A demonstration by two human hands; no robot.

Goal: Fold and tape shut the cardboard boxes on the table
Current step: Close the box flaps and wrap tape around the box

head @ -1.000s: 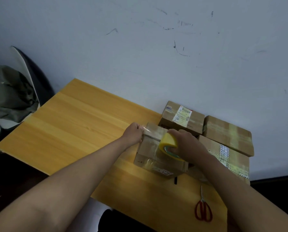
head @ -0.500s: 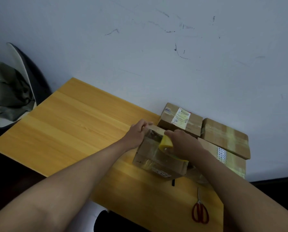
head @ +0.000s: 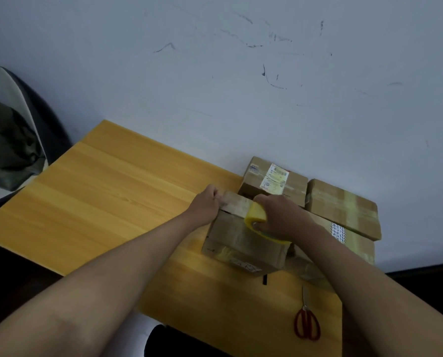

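— Left hand: fingers curled over the far left edge of the box, seemingly pinning the tape end down there. Right hand: clamped round the yellow tape roll, pressed onto the top of the box near its far edge.

— Worth doing what, to get this strip down clean?

— Judging by the grip: keep the left thumb hard on the tape end, so no peeling back. Draw the roll along the seam under steady tension, held low to the cardboard, no slack and no bubbles. Carry on past the right edge of the box and down the side before cutting.

— And the flaps?

— Looking closed and flat under the hands; hard to tell whether the seam meets fully, since the roll hides part of it. Best pressed flat while taping.

— Where is the box?

— On the counter, at its right-hand part. Beyond the box, against the wall, a labelled box; right of the box, two more taped boxes. Near side of the box, to the right, red-handled scissors within reach for the cut.
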